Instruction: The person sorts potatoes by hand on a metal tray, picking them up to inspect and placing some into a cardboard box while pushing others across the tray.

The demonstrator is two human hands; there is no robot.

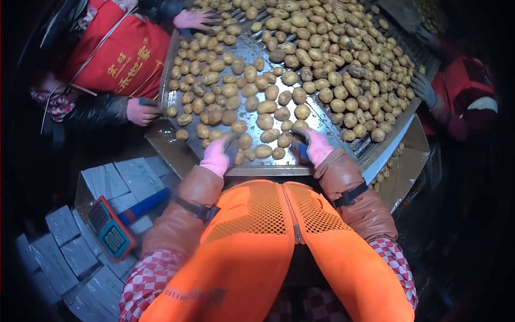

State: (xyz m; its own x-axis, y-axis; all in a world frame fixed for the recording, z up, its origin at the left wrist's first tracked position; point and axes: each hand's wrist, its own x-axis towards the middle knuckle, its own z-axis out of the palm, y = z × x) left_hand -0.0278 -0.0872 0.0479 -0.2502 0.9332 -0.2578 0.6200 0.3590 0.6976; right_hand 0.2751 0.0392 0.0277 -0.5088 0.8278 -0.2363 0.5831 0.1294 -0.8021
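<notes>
Many potatoes (265, 122) lie on a sloping metal table (316, 129), loose in the middle and piled thickly at the right and back. At the near edge, my left hand (219, 153), in a pink glove with a dark palm, curves open beside the lower left potatoes. My right hand (315, 146), gloved the same way, is open at the right of this group, thumb apart from the fingers. Between both hands sit several potatoes, among them one (263, 151) near the front lip. The fingertips are partly hidden, and neither hand visibly lifts anything.
A person in a red apron (120, 51) works at the left with gloved hands on the table. Another person's gloved hand (424, 89) rests at the right edge. Cardboard boxes (410, 155) flank the table. A scale display (113, 236) stands by wrapped white packs (61, 225).
</notes>
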